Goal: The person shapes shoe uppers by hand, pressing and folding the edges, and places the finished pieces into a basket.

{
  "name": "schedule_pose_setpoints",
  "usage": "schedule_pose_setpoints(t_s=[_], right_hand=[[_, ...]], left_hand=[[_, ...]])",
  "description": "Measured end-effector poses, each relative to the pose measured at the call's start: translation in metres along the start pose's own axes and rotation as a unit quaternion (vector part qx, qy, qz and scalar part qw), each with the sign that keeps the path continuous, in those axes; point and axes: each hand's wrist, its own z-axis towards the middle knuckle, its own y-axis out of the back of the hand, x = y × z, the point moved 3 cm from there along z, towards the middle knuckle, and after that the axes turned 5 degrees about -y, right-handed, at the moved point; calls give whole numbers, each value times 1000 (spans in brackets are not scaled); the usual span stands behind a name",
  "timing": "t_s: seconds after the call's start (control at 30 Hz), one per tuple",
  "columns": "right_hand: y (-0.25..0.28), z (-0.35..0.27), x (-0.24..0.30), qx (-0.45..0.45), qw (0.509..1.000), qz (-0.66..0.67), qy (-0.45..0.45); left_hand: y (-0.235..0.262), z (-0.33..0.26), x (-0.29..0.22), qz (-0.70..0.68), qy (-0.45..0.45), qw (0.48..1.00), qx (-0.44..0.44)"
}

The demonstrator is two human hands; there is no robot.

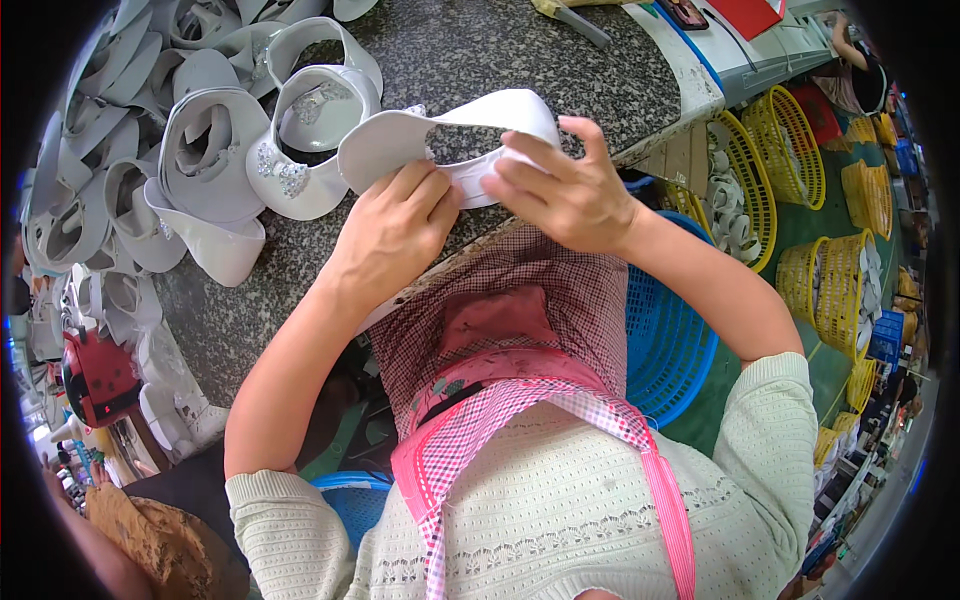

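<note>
on the left, pale uppers (215, 190) lay heaped on a speckled table (230, 330), one at the heap's right side bearing a cluster of sparkling stones (283, 172). just right of the heap, the left hand (395, 225), fingers bent, was clamped on the lower edge of a white upper (385, 142), which hung over the table's near edge. the right hand (565, 190) was closed on its right end, one finger sticking up apart. beyond stood a blue basket (670, 330), then yellow baskets (795, 140) on green floor (825, 221).
</note>
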Motion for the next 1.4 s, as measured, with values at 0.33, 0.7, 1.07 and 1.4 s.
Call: schedule_pose_setpoints(t_s=[0.33, 0.7, 1.07, 1.4], right_hand=[[2, -7, 23, -40, 994, 56, -80], [-3, -7, 19, -55, 990, 73, -107], [-2, -5, 7, -83, 990, 39, -106], [-3, 7, -11, -166, 980, 57, -93]], left_hand=[[-9, 11, 14, -51, 32, 997, 50], [-5, 12, 3, -19, 0, 998, 54], [-12, 19, 17, -127, 158, 979, 27], [-10, 27, 16, -260, 227, 938, -31]])
